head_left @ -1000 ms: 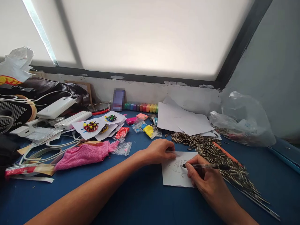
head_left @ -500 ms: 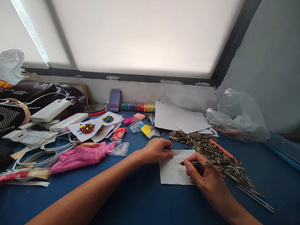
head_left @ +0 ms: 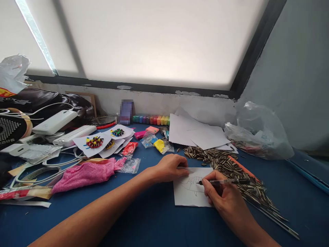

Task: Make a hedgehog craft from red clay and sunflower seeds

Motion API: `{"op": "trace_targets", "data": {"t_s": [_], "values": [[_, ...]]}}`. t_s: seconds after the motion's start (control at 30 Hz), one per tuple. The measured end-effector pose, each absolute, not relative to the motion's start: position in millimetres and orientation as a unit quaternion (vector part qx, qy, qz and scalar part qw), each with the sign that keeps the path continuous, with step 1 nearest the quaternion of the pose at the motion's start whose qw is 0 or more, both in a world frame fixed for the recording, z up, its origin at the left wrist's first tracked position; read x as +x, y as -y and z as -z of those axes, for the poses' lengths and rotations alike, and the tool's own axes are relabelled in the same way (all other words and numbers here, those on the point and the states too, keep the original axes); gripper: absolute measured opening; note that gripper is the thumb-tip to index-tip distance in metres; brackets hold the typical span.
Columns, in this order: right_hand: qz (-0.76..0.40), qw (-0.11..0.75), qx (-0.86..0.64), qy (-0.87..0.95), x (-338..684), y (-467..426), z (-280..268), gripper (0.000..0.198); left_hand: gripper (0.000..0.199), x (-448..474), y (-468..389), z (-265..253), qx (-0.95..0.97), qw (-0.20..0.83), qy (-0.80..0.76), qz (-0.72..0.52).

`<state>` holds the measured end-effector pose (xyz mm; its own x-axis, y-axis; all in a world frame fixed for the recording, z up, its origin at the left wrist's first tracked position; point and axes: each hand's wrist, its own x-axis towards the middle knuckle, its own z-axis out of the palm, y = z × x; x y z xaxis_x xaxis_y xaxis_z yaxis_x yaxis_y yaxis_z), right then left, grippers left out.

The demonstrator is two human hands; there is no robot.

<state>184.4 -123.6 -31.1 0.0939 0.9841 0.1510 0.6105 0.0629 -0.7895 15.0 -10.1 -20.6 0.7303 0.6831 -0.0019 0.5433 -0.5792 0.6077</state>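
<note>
A small sheet of white paper (head_left: 186, 199) lies on the blue table, bearing a line drawing of a rounded body with short legs and rows of small marks. My left hand (head_left: 168, 168) rests on its upper left corner, fingers bent and apart from the thumb, holding nothing. Between the thumb and fingers of my right hand (head_left: 224, 197) is a black pen (head_left: 232, 181), its tip at the drawing. The right part of the drawing is hidden by that hand. Striped sunflower seeds (head_left: 218, 158) lie heaped just behind the paper and beside my right hand.
White sheets (head_left: 196, 132) are stacked behind the seeds, left of a clear plastic bag (head_left: 262, 137). Tweezers (head_left: 279, 222) lie at the right. Leftward are modelling clay packets (head_left: 159, 145), seed-decorated cards (head_left: 94, 143), a pink cloth (head_left: 86, 175), cables and white power banks (head_left: 55, 122).
The pen tip has shifted very slightly over the drawing. My left hand keeps its place on the paper, and the whole view has tilted a little.
</note>
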Motion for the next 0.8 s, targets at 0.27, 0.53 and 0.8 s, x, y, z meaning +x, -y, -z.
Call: {"op": "trace_targets", "data": {"t_s": [0.27, 0.53, 0.8], "values": [[-0.244, 0.364, -0.639, 0.632, 186.3, 122.8, 35.9, 0.026, 0.011, 14.8, 8.9, 20.9, 0.882, 0.297, -0.348, -0.114], [-0.244, 0.36, -0.635, 0.638, 184.7, 123.0, 34.5, 0.026, 0.012, 14.9, 8.0, 24.2, 0.884, 0.294, -0.344, -0.117], [-0.225, 0.344, -0.643, 0.647, 183.6, 122.3, 32.2, 0.026, 0.011, 15.6, 9.7, 21.2, 0.883, 0.293, -0.347, -0.118]]}}
